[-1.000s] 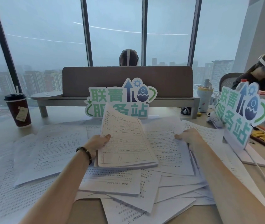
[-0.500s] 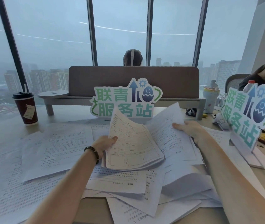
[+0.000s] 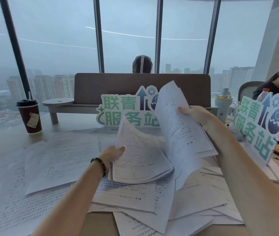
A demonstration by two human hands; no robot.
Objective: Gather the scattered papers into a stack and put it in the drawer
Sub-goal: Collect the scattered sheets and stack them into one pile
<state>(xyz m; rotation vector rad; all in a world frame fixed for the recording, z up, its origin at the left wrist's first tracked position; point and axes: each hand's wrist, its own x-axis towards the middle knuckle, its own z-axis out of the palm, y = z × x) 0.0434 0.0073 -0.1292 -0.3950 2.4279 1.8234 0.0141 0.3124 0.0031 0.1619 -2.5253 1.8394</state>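
Papers being gathered at a window-side desk, the drawer nowhere in sight.

Left hand (image 3: pixel 114 153) is pinching a curling bundle of forms (image 3: pixel 140 160), thumb on top, at its left edge above the desk (image 3: pixel 4 138); right hand (image 3: pixel 197 116) is gripping a lifted sheaf (image 3: pixel 178 126), thumb on its face, other fingers hidden behind. That sheaf is standing steeply, long axis running near-to-far, top edge pointing up toward the green sign (image 3: pixel 126 109). Gathering looks about midway: loose sheets (image 3: pixel 63 160) are lying fanned across the left and near desk. Next move likely calls for laying the sheaf onto the bundle, edges squared.
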